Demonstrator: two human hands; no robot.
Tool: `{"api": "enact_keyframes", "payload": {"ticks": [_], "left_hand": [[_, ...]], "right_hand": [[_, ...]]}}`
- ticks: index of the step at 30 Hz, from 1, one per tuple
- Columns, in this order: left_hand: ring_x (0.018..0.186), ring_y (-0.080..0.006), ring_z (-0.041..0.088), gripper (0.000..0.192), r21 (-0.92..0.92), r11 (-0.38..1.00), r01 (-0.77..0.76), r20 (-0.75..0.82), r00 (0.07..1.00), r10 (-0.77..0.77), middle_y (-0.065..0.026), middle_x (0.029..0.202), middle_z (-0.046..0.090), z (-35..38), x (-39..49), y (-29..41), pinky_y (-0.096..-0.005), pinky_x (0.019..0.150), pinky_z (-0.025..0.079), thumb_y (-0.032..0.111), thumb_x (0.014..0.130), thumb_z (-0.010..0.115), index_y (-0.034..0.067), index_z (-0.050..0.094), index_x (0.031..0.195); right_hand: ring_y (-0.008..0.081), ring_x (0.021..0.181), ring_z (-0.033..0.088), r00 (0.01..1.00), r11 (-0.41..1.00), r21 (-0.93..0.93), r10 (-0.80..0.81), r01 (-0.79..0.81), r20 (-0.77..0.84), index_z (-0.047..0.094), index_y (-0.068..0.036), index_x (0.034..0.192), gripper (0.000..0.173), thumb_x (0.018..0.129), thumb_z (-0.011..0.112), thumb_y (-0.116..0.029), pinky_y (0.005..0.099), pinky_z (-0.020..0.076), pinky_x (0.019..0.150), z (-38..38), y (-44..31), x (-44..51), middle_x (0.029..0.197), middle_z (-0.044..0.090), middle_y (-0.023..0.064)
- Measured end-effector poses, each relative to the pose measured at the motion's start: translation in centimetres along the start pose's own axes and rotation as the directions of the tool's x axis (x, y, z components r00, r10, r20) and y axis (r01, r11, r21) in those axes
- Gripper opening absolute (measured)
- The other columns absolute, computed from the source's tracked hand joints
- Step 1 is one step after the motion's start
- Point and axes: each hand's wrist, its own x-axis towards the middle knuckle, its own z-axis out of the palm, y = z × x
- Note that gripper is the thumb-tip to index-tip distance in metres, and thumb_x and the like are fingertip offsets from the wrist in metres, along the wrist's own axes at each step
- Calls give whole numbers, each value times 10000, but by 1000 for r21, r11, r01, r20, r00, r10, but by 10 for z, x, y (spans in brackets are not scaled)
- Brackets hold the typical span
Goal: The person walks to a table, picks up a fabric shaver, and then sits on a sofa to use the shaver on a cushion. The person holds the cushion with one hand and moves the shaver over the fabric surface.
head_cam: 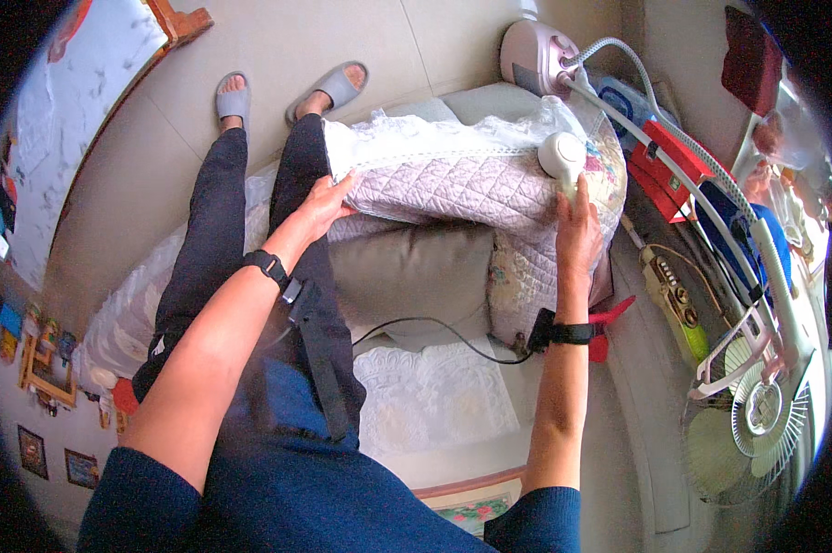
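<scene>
A pale pink quilted sofa cover (450, 186) with a white lace border (443, 142) lies over the sofa's arm. At the cover's left end, my left hand (326, 204) grips its edge between thumb and fingers. My right hand (578, 228) is closed around the handle of a white round-headed handheld device (561, 155), which resembles a fabric shaver. Its head rests against the cover near the lace, towards the right end; its underside is hidden. A flowered part of the cover (520, 290) hangs down beside the grey sofa seat (416, 276).
A pink garment steamer (537, 59) stands on the floor beyond the sofa, with its hose (613, 45) and poles at right. A power strip (672, 297), a red box (668, 173) and an electric fan (754, 415) are also there. A marble-patterned table (77, 131) stands at left.
</scene>
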Motion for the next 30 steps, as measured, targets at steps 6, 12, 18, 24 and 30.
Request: {"api": "enact_keyframes", "payload": {"ticks": [6, 12, 18, 24, 30], "left_hand": [[1087, -197, 570, 430, 33, 999, 14, -46, 999, -13, -60, 1209, 593, -1, 7, -6, -424, 889, 475, 363, 964, 534, 70, 510, 1277], [1066, -192, 569, 430, 35, 999, 22, 18, 1000, -22, -61, 1204, 587, -3, 0, -7, -443, 890, 481, 369, 963, 531, 68, 503, 1269], [1055, -183, 568, 390, 43, 999, 26, -36, 999, -24, -40, 1193, 590, -2, -2, -2, -409, 869, 487, 362, 963, 534, 100, 519, 1252], [1072, -190, 559, 404, 57, 998, 24, -26, 999, -22, -47, 1217, 576, 2, -4, -1, -429, 897, 474, 371, 962, 533, 93, 510, 1255], [1080, -193, 557, 404, 59, 998, 32, -32, 999, -30, -48, 1215, 576, 2, -7, 1, -435, 904, 472, 365, 964, 531, 91, 503, 1258]], "right_hand": [[342, 665, 634, 919, 980, 59, -197, 188, 342, 444, -286, 1372, 535, 873, 623, -358, 481, 492, 545, 4, -71, -69, 880, 614, 139], [337, 732, 656, 946, 973, -1, -223, 229, 237, 412, -306, 1395, 555, 877, 610, -331, 471, 510, 572, -9, -3, -24, 916, 638, 133], [372, 855, 656, 991, 974, -183, 137, -135, -1, 491, -272, 1312, 476, 889, 550, -482, 485, 521, 679, -32, 95, 84, 943, 671, 162], [371, 938, 647, 950, 995, -97, 1, 31, 313, 533, -294, 1258, 444, 858, 576, -483, 483, 506, 762, -10, 31, 67, 988, 675, 181], [364, 941, 647, 945, 999, -8, -40, 45, 325, 538, -272, 1272, 446, 866, 585, -449, 475, 502, 771, -25, 21, 69, 1009, 666, 198]]}}
